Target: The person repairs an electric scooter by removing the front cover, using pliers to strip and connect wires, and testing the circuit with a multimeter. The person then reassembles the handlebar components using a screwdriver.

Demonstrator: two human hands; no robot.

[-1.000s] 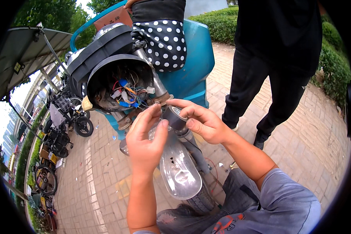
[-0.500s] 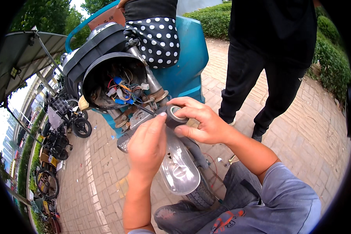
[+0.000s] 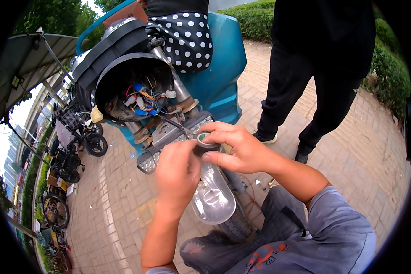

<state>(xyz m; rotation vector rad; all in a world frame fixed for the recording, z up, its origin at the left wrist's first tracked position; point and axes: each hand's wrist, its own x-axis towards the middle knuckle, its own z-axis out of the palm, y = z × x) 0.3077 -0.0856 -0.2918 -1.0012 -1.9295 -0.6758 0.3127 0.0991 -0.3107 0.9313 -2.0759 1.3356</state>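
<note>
My right hand (image 3: 235, 148) pinches a roll of black tape (image 3: 204, 147) between thumb and fingers. Close against the roll's left side, my left hand (image 3: 176, 173) is closed and slightly blurred; what its fingertips grip is hidden. A thin dark cable (image 3: 176, 124) runs toward both hands from an open round black headlight housing (image 3: 118, 64). Inside that housing sits a tangle of coloured wires with connectors (image 3: 144, 102). Below my hands is a shiny grey front mudguard (image 3: 214, 196) over a tyre (image 3: 235, 226).
Behind the housing stands a teal vehicle body (image 3: 226, 59), with a person in a polka-dot garment (image 3: 185, 43) against it. Another person in dark trousers (image 3: 292, 86) stands at the right. Parked bikes (image 3: 71, 162) line the left side of the brick paving (image 3: 105, 201).
My left hand has dropped slightly and turned, its fingertips lower beside the roll. The tape roll has tipped in my right hand, which stays in nearly the same place.
</note>
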